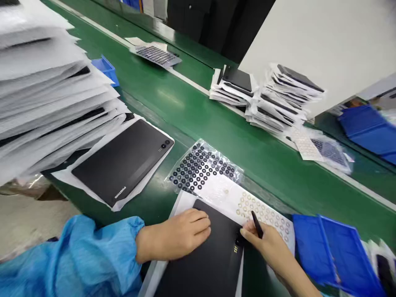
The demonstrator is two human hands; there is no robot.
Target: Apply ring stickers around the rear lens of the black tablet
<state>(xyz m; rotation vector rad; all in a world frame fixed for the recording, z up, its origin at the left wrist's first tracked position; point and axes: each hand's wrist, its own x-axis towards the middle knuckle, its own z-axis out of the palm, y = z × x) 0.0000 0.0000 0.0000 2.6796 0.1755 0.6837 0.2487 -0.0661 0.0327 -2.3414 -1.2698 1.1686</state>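
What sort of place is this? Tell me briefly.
Probably an electronics assembly line: a green conveyor belt, stacks of bagged tablets, and a sheet of small ring stickers beside the tablet under the left hand.

We are looking at a brightly and evenly lit scene, with light coming from overhead. It is glaring in a pale patch on the green belt [167, 97] and shining softly off the dark tablet back [123, 161]. Shadows are staying faint and short beneath the left hand [182, 235] and right hand [272, 247]. The white stack [46, 82] at the left is washing out and blurring, the blue trays [368, 128] at the right edge are smearing, and straight lines are bending toward the edges.
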